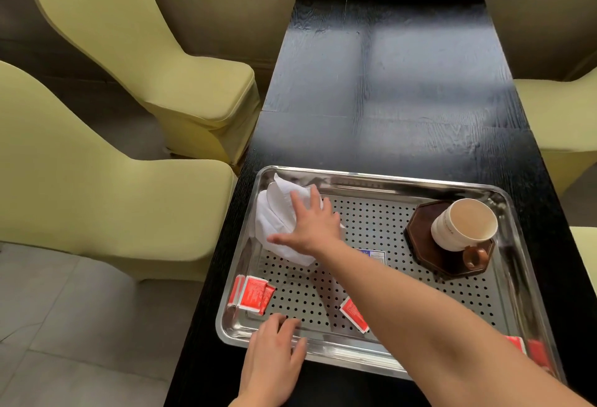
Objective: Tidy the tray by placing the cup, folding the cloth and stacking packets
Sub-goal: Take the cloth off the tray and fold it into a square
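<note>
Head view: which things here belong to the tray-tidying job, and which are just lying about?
Job: tray; cup; white cloth, pressed by the right hand; red packets; left hand at the tray's near rim.
Lying about: dark coaster under the cup; black table; yellow-covered chairs.

The right hand (310, 228) covers part of the white cloth (274, 216). Its arm (420, 319) hides most of a blue and white thing (376, 256) in the middle, and part of the red packets (536, 355) at 5 o'clock.
</note>
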The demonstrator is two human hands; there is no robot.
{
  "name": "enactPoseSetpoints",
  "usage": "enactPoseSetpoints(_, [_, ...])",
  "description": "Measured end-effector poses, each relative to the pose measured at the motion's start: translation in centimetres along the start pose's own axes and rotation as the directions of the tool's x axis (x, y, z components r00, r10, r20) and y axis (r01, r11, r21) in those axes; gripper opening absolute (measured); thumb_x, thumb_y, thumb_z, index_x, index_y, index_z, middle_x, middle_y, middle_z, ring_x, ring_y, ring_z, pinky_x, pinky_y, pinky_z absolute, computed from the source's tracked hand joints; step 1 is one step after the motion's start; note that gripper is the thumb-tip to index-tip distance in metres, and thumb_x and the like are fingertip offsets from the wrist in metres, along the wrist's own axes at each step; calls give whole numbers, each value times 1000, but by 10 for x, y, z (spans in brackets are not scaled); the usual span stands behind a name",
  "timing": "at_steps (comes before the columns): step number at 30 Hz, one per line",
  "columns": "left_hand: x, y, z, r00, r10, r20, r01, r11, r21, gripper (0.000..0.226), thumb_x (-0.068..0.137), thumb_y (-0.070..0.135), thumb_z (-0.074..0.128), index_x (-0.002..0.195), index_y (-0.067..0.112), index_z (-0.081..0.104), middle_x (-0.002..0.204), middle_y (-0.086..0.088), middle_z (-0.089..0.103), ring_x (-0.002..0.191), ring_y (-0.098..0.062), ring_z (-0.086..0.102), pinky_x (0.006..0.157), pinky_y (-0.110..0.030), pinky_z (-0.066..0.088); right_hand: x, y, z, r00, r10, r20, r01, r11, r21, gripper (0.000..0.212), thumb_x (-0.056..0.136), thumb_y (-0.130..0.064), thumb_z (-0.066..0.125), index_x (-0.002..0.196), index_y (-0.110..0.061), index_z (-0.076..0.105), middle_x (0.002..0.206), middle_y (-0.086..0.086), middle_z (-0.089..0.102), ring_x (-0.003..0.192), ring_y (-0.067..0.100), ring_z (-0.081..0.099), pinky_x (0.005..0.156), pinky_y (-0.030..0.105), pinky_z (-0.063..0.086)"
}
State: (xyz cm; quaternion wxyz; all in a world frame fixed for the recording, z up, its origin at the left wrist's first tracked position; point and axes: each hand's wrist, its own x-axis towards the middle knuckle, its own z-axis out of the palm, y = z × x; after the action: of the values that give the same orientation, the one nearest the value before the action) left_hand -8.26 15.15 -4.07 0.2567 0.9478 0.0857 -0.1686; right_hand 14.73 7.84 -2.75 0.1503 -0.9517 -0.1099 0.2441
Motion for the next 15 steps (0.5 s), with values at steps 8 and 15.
enactPoseSetpoints(8, [1,-8,3,1000,-16,-14,16,1000,2,39,97,52,39,133,41,47,127,20,41,116,1,40,105,-23,31,11,12,27,993,106,-49,-111,984,-137,109,72,-52,78,155,-33,10,158,16,23,132,39,38,105,51,37])
enactPoseSetpoints(15, [-2,-9,6,1000,-25,-13,26,988,152,41,98,52,33,135,41,44,136,15,39,129,-5,32,117,-34,18,8,21,12,989,80,-125,-61,988,143,34,85,-12,59,118,-21,57,105,9,67,96,32,63,77,41,56])
